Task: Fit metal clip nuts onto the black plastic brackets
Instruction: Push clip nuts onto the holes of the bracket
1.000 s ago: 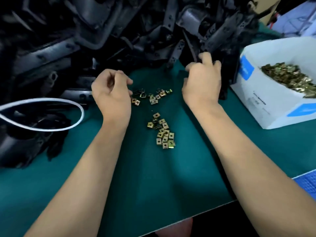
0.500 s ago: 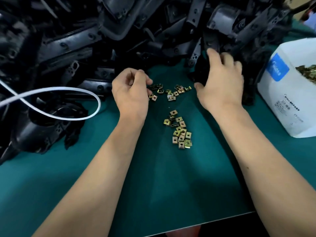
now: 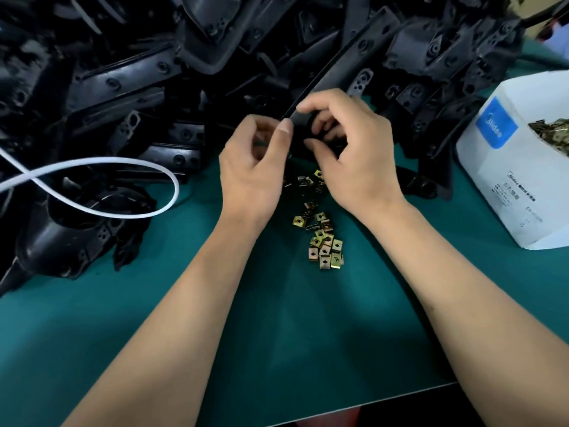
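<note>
Hidden: left hand (image 3: 251, 174) fingertips curl inward, perhaps pinching a small brass clip nut, unseen | Covered: black plastic bracket (image 3: 300, 127) mostly behind right hand (image 3: 354, 155) | Cut off: white cardboard box (image 3: 505, 186) and looped white cable (image 3: 101, 180) by frame edges

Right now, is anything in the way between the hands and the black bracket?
No. The right hand already grips the bracket, and the left hand is right beside it, thumb touching. Nothing visible sits between them.
</note>
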